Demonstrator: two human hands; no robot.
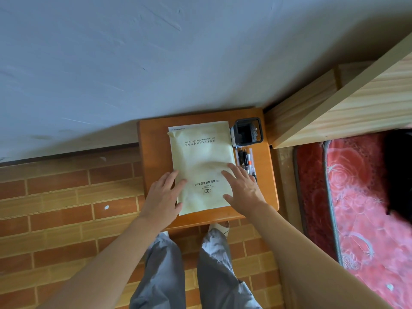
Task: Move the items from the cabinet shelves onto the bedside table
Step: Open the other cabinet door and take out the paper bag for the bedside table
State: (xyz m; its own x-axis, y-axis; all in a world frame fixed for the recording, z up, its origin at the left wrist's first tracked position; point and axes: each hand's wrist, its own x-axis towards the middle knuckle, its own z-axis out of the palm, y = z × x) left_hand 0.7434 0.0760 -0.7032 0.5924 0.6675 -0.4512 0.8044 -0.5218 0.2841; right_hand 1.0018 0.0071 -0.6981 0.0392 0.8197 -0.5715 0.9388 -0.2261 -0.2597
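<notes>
Folder [201,161]: pale yellow, laid flat mid-table [153,157].
Pen holder [247,131]: black mesh, upright, at 1 o'clock.
Pens [247,160]: laid at 3 o'clock.

A pale blue wall [156,52] is seen above. The floor [55,219] is covered in brown brick-like tiles. A red patterned mattress [361,208] is seen beside a wooden frame [347,108].

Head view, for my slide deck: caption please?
Both hands flat on an envelope on the bedside table.
</notes>
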